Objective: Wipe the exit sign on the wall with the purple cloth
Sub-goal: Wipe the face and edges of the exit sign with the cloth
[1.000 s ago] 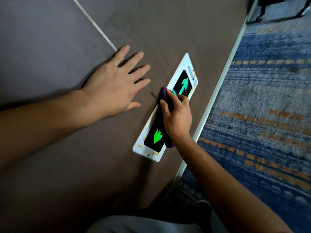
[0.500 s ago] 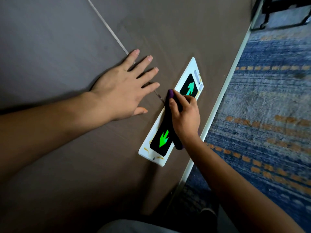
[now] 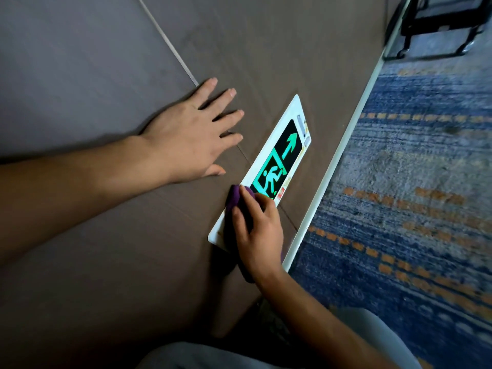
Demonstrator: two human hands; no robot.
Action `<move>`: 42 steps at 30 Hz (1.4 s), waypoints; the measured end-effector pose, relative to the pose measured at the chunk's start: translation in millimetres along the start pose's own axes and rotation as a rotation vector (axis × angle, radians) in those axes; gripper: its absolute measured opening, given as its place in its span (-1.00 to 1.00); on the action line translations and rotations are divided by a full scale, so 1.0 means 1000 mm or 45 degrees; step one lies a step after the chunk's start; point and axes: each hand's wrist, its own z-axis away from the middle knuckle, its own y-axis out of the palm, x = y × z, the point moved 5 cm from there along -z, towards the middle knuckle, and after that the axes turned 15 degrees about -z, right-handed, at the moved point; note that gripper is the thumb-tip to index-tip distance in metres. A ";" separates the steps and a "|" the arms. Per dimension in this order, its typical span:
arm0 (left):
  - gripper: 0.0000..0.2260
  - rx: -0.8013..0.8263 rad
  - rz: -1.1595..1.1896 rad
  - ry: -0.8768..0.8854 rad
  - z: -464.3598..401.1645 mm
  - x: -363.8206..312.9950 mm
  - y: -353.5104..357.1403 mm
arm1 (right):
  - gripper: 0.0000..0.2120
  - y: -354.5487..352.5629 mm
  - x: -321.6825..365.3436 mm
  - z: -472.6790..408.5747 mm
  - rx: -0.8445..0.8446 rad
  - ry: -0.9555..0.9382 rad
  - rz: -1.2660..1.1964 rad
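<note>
The exit sign (image 3: 282, 155) is a white-framed black panel low on the brown wall, lit with a green running figure and a green arrow. My right hand (image 3: 259, 233) presses the purple cloth (image 3: 234, 201) flat against the sign's near end, covering that part of the panel. The cloth bulges out above my fingers and hangs below my palm. My left hand (image 3: 189, 139) lies flat on the wall beside the sign, fingers spread, holding nothing.
A white skirting strip (image 3: 343, 145) runs along the wall's foot. Beyond it lies blue carpet with orange dashes (image 3: 415, 198). A black metal frame (image 3: 439, 22) stands at the far top right. My grey-clad knee (image 3: 213, 355) shows at the bottom.
My right hand has slid the cloth from the sign's middle down to its near end, uncovering the running figure and hiding the near arrow. My left hand stays flat on the wall.
</note>
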 end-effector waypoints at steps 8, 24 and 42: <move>-0.26 -0.002 0.002 0.030 0.000 0.002 -0.001 | -0.54 -0.021 -0.007 -0.067 -0.117 0.040 -0.005; -0.11 0.030 -0.021 0.174 0.018 0.001 -0.003 | -0.60 0.011 0.008 0.045 0.141 -0.114 0.066; -0.11 0.007 -0.086 0.144 0.045 -0.010 0.001 | -0.66 0.018 0.011 0.055 0.010 -0.080 -0.013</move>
